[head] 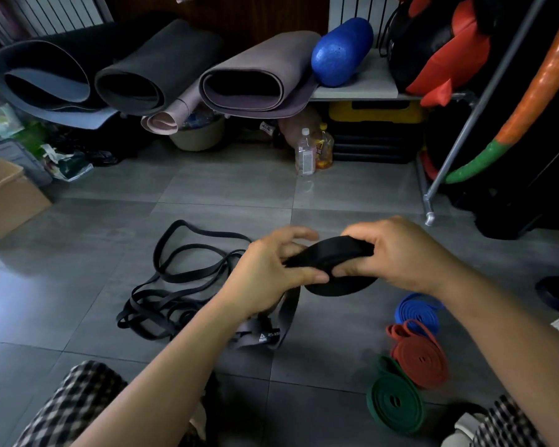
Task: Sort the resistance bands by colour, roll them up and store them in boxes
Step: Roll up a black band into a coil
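Observation:
Both hands hold a wide black resistance band roll (333,256) above the tiled floor. My right hand (397,253) grips the coil from the top and right side. My left hand (271,272) pinches the band's free part at the coil's left edge. The loose tail of the black band (271,330), with a white logo, hangs down to the floor. A tangle of thin black bands (175,279) lies on the floor to the left. Rolled blue (417,312), red (421,356) and green (394,398) bands lie in a line at the lower right.
A cardboard box (7,195) stands at the left edge. Rolled mats (149,66) and a blue foam roller (339,53) rest on a low shelf behind. Two bottles (313,150) stand on the floor beneath it. A metal rack leg (433,195) is at right.

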Tool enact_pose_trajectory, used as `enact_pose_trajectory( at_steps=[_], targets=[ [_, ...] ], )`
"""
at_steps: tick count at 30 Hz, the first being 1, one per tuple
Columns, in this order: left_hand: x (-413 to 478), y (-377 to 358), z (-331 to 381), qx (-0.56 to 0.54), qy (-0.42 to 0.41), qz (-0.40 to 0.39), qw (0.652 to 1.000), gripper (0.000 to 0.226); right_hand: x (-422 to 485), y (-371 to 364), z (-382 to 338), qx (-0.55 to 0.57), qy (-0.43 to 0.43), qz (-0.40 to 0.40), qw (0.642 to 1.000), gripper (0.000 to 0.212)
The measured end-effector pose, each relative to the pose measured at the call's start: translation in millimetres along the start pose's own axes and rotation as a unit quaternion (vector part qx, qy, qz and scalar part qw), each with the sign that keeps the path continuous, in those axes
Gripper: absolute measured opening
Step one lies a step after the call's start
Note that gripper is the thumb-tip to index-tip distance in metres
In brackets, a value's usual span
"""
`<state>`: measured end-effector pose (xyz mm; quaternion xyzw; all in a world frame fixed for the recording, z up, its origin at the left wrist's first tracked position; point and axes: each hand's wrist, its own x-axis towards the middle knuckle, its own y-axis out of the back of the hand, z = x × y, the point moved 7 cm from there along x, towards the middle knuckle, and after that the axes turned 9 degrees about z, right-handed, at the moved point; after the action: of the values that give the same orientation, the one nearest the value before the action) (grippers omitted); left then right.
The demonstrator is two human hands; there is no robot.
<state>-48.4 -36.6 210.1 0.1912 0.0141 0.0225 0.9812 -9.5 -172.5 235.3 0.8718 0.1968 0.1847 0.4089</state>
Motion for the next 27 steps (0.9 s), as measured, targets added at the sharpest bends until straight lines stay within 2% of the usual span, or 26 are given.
enact_pose_trajectory(
  at_steps=[2,3,5,7,9,11,12,16,19,21,23,25,27],
  targets=[
    [7,9,-20,-0.097,0.051,-0.016,0.994,0.059,0,10,7,0.046,-0.012,0.023,0.999,0.022],
    [11,15,-39,-0.078,0.071,-0.011,0.994,0.066,0,15,9,0.066,-0.016,0.033,0.997,0.022],
    [12,22,-90,0.069,0.125,-0.02,0.99,0.083,-3,22,13,0.111,-0.022,0.046,0.992,0.023],
    [0,13,-143,0.222,0.176,-0.088,0.955,0.101,-6,31,18,0.167,-0.035,0.064,0.983,0.03],
    [-19,-4,-180,0.272,0.222,-0.131,0.927,0.11,-9,39,24,0.223,-0.044,0.075,0.971,0.043],
    [-27,-14,-196,0.3,0.223,-0.107,0.921,0.103,-11,43,27,0.247,-0.035,0.075,0.965,0.058],
    [-26,-14,-200,0.302,0.214,-0.073,0.926,0.093,-13,44,26,0.257,-0.028,0.074,0.963,0.058],
    [-20,-10,-192,0.302,0.127,0.056,0.943,0.039,-17,53,21,0.338,-0.038,0.102,0.935,0.029],
    [-22,-15,-178,0.235,0.12,0.033,0.964,0.01,-20,63,31,0.336,-0.056,0.123,0.932,0.036],
    [-23,-15,-165,0.205,0.126,-0.013,0.971,0.017,-23,68,52,0.269,-0.105,0.152,0.945,0.04],
    [-22,-10,-141,0.188,0.096,-0.044,0.976,0.018,-28,61,73,0.176,-0.158,0.144,0.961,0.027],
    [-22,2,-106,0.113,0.073,-0.018,0.991,0.015,-31,45,81,0.09,-0.182,0.097,0.974,0.019],
    [-21,21,-69,0.045,0.046,0.049,0.997,0.015,-32,26,78,0.04,-0.184,0.042,0.981,0.019]
  ],
)
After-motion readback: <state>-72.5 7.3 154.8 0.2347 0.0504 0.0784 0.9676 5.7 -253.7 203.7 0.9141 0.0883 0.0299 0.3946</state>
